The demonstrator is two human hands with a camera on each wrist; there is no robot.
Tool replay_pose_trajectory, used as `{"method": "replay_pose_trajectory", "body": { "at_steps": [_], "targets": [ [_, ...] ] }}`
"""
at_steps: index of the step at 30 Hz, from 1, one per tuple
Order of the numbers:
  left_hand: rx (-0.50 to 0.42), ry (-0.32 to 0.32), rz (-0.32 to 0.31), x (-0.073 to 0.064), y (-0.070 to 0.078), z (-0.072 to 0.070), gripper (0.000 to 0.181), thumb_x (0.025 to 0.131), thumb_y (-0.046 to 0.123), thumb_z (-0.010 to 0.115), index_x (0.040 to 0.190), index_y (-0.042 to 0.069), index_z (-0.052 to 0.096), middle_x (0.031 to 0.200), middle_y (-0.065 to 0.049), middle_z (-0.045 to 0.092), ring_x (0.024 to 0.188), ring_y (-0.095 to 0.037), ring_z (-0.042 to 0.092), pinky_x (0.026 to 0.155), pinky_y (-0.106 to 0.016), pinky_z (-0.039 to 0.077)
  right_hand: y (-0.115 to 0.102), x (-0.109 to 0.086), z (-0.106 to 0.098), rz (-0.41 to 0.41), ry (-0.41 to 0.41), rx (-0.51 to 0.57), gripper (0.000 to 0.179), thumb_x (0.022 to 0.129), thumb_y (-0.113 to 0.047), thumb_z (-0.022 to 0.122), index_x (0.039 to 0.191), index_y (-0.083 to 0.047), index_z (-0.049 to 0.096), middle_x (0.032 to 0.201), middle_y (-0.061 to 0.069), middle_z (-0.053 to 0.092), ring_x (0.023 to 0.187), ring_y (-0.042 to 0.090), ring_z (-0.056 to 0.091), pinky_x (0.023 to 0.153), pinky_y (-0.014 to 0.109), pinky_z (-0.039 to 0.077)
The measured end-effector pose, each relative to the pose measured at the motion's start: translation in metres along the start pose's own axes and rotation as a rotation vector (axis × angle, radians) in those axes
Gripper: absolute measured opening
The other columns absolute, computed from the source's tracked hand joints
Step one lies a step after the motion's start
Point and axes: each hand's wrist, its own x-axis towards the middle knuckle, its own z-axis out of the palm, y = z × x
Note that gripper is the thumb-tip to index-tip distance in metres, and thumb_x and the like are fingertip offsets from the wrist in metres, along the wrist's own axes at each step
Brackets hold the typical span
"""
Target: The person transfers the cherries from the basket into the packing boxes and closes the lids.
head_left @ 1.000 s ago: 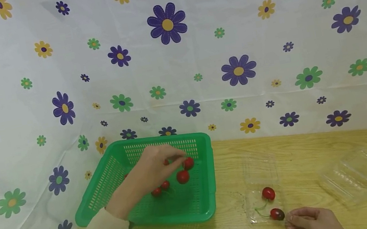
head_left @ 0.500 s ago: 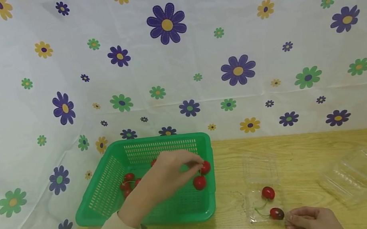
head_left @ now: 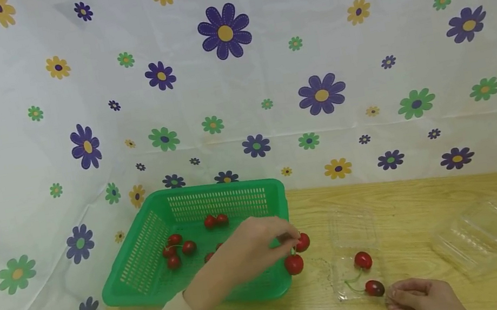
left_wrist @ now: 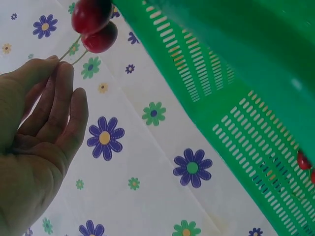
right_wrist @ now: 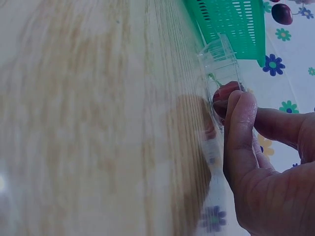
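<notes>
Wooden table (head_left: 435, 211) | left hand (head_left: 250, 251) pinches cherries (head_left: 297, 254) | right hand (head_left: 423, 300) steadies clear tray (head_left: 355, 279)

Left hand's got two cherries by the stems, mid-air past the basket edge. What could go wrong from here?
1. The left hand pinches only the thin stems, so the two hanging cherries may swing or snap off and fall on the table.
2. They hang close to the green basket rim; a low pass might knock them loose.
3. The clear tray looks light; the right hand holds just its near corner, so a clumsy drop might tip it or roll out the two cherries inside.
</notes>
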Motion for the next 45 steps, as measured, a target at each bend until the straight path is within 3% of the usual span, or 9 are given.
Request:
{"method": "replay_pose_trajectory", "body": {
  "at_steps": [4, 10, 16, 23, 35, 45],
  "targets": [
    [-0.007, -0.054, -0.032, 0.002, 0.005, 0.006, 0.009, 0.096, 0.011, 0.071, 0.104, 0.011, 0.076, 0.1, 0.002, 0.078, 0.086, -0.006, 0.069, 0.078, -0.015, 0.056, -0.001, -0.001, 0.001, -0.002, -0.014, -0.006, 0.022, 0.093, 0.001, 0.071, 0.11, 0.014, 0.067, 0.083, 0.013, 0.075, 0.074, 0.024, 0.077, 0.071, 0.031, 0.064],
    [-0.035, -0.08, -0.04, 0.008, 0.012, 0.01, 0.01, 0.098, 0.012, 0.069, 0.106, 0.011, 0.075, 0.101, 0.003, 0.078, 0.086, -0.004, 0.067, 0.077, -0.012, 0.054, -0.001, -0.001, 0.001, -0.004, -0.014, -0.003, 0.019, 0.093, 0.002, 0.069, 0.109, 0.013, 0.068, 0.083, 0.012, 0.076, 0.074, 0.024, 0.077, 0.071, 0.03, 0.064],
    [-0.064, -0.083, -0.036, 0.013, 0.015, 0.014, 0.011, 0.097, 0.01, 0.07, 0.106, 0.01, 0.076, 0.102, 0.001, 0.078, 0.088, -0.004, 0.069, 0.078, -0.011, 0.053, 0.0, 0.001, -0.001, -0.022, -0.056, 0.016, 0.021, 0.093, 0.002, 0.069, 0.11, 0.014, 0.067, 0.084, 0.011, 0.077, 0.075, 0.023, 0.077, 0.071, 0.029, 0.064],
    [-0.087, -0.091, -0.061, 0.017, 0.019, 0.021, 0.011, 0.098, 0.01, 0.069, 0.106, 0.01, 0.076, 0.1, 0.001, 0.078, 0.085, -0.003, 0.067, 0.076, -0.014, 0.055, 0.001, -0.001, 0.0, -0.01, -0.025, 0.01, 0.019, 0.092, 0.002, 0.07, 0.108, 0.013, 0.068, 0.083, 0.012, 0.076, 0.074, 0.025, 0.077, 0.071, 0.03, 0.064],
    [-0.052, -0.1, -0.076, 0.029, 0.027, 0.035, 0.009, 0.097, 0.013, 0.07, 0.102, 0.013, 0.078, 0.097, 0.005, 0.078, 0.084, 0.002, 0.066, 0.076, -0.005, 0.049, 0.0, -0.001, 0.002, 0.0, 0.005, -0.022, 0.022, 0.094, 0.0, 0.069, 0.111, 0.013, 0.067, 0.083, 0.012, 0.076, 0.074, 0.025, 0.077, 0.07, 0.032, 0.064],
    [-0.025, -0.083, -0.054, 0.036, 0.033, 0.058, 0.008, 0.096, 0.012, 0.071, 0.1, 0.012, 0.078, 0.094, 0.003, 0.079, 0.077, 0.003, 0.064, 0.07, 0.0, 0.044, 0.001, 0.0, 0.0, -0.017, -0.009, -0.019, 0.023, 0.092, 0.0, 0.071, 0.11, 0.014, 0.068, 0.085, 0.014, 0.077, 0.075, 0.026, 0.077, 0.07, 0.032, 0.064]
  ]
}}
